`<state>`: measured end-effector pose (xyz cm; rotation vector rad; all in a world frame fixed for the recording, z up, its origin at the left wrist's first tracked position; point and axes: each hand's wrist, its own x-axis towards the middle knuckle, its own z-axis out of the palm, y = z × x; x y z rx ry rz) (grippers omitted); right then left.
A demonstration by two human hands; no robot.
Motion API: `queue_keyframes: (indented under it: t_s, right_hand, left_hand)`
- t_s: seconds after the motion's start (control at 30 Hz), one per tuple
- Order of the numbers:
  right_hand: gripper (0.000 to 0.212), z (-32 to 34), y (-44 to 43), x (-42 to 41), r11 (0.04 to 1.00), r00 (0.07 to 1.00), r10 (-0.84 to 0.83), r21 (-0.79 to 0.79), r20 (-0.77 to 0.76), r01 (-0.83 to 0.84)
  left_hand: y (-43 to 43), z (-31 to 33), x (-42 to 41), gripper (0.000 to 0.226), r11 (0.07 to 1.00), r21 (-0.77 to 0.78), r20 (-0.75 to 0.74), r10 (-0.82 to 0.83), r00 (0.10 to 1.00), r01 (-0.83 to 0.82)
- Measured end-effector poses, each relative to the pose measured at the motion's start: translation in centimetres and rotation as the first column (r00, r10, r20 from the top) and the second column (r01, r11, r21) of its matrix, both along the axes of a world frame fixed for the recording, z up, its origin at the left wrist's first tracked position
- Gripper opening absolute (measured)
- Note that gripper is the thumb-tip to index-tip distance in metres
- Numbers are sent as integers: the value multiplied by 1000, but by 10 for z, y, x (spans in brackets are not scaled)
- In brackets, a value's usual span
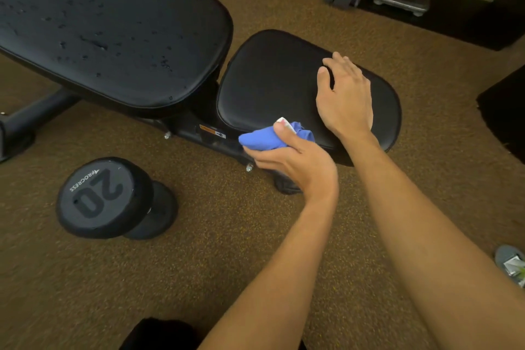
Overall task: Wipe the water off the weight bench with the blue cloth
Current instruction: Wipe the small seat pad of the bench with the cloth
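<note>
Droplets [95, 44] bead the weight bench [187, 37]; blue cloth [261, 140] bunched.

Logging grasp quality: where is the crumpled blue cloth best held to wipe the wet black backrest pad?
Probably its bunched near end, from the near side, as the left grip does: the crumpled blue cloth sticks out forward, free for the droplets on the black backrest pad.
</note>
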<state>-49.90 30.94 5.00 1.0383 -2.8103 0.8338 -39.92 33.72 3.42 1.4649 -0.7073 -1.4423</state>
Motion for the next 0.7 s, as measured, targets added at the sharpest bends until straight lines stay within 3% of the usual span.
queue_keyframes:
  t_s: [0.23,0.37,0.5,0.6,0.7]
  right_hand:
    - [51,2,0,0,1000,1000,1,6,0,-1]
    - [51,2,0,2,1000,1000,-3,5,-3,3]
    - [51,3,-1,2,1000,1000,-6,12,-8,6]
    - [52,3,-1,5,999,1000,-2,34,-1,2]
    - [54,3,-1,8,998,1000,6,59,8,-6]
  left_hand:
    - [-68,-8,32,60,998,-46,64,52,997,-49]
    - [-103,-20,59,59,981,-103,202,-140,969,163]
    - [-150,-13,82,49,882,-21,294,-445,846,471]
    - [-166,-7,86,55,833,8,329,-524,786,553]
    - [-139,-1,89,55,850,-26,348,-485,802,525]
